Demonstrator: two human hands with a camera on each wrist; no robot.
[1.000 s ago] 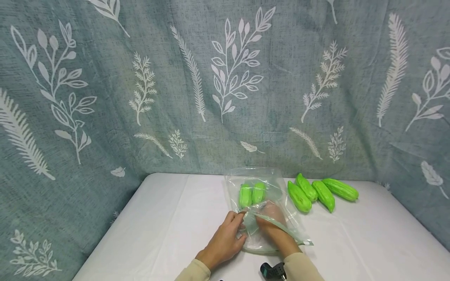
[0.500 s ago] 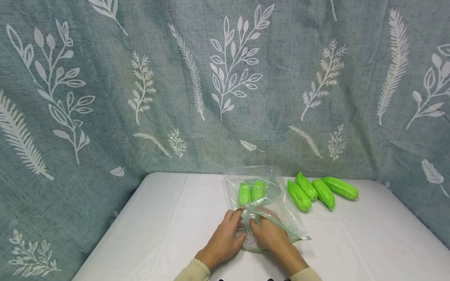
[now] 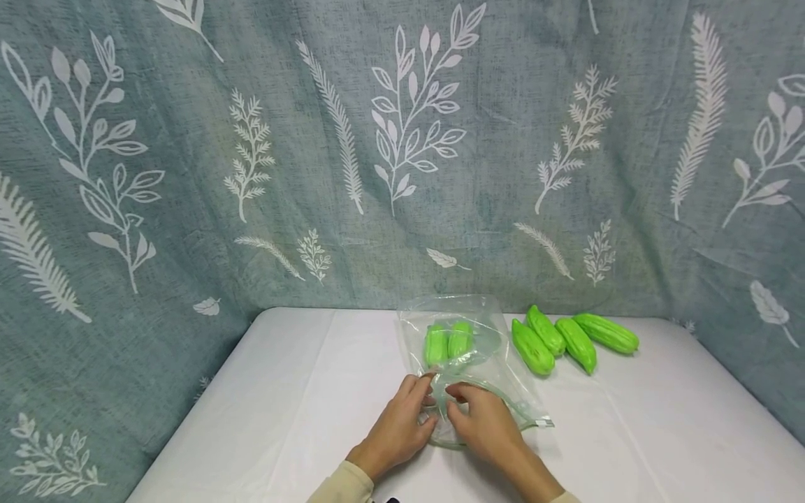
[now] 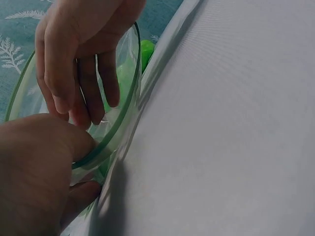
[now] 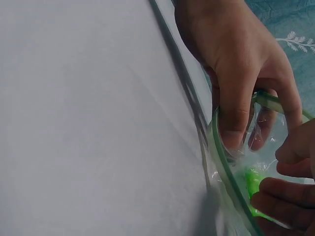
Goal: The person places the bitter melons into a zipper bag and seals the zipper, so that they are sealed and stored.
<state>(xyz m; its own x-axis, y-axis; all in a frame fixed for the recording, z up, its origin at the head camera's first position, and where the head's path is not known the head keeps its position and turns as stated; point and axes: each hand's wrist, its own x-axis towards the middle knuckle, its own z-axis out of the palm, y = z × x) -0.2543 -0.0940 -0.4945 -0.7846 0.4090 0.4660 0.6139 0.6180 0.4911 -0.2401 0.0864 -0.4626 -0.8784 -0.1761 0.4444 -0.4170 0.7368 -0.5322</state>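
Note:
A clear zip bag (image 3: 503, 370) with a green-edged mouth lies on the table, its mouth facing me. Inside it, toward the far end, two bright green, ridged vegetables (image 3: 448, 344) rest side by side. My left hand (image 3: 400, 423) grips the left side of the bag's mouth; the left wrist view shows the green rim (image 4: 110, 135) passing between its thumb and fingers. My right hand (image 3: 487, 423) hovers at the opening, fingers loosely bent and holding nothing. Those fingers (image 5: 283, 199) reach over the mouth in the right wrist view, with green visible behind them.
To the right of the bag lie several more green vegetables (image 3: 578, 344), pointed at the ends. They rest on a white-covered table (image 3: 302, 391). A teal curtain with white leaf prints (image 3: 352, 175) hangs behind and along the sides.
My right hand was deep inside the bag and has drawn back toward me to its mouth. The left hand has kept its grip. The two vegetables inside have stayed put.

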